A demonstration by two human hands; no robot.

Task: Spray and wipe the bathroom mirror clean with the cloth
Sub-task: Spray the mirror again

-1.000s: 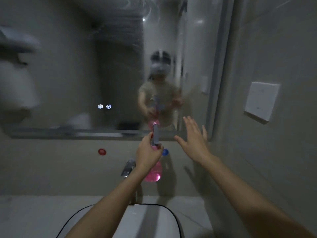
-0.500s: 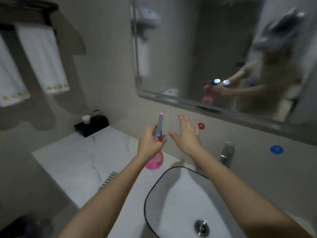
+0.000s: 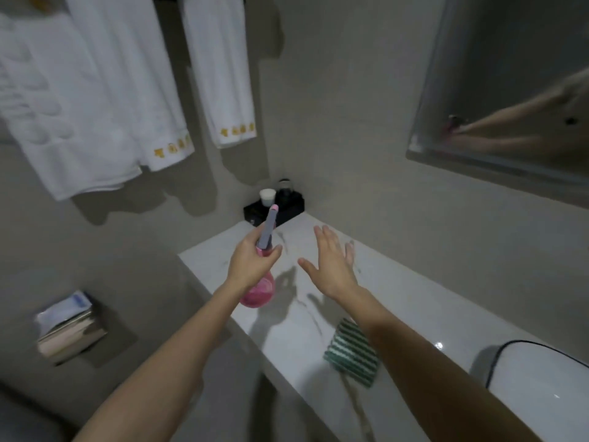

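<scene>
My left hand point(image 3: 251, 263) grips the neck of a pink spray bottle point(image 3: 258, 290) with a grey nozzle, held upright over the left end of the marble counter point(image 3: 398, 301). Beside it, my right hand point(image 3: 333, 264) hovers above the counter with fingers straight and spread, holding nothing. A green and white striped cloth point(image 3: 352, 354) lies flat on the counter below my right forearm. The mirror point(image 3: 510, 90) hangs on the wall at the upper right and reflects my arms.
White towels point(image 3: 105, 90) hang on the left wall. A black tray point(image 3: 275, 207) with cups sits in the counter's back corner. The white basin point(image 3: 541, 384) is at the lower right. A metal tissue holder point(image 3: 68, 330) is fixed to the lower left wall.
The view has swung left and down, away from the mirror toward the counter's left end. Both hands moved along with it over the counter, the bottle still held. The striped cloth has come into sight.
</scene>
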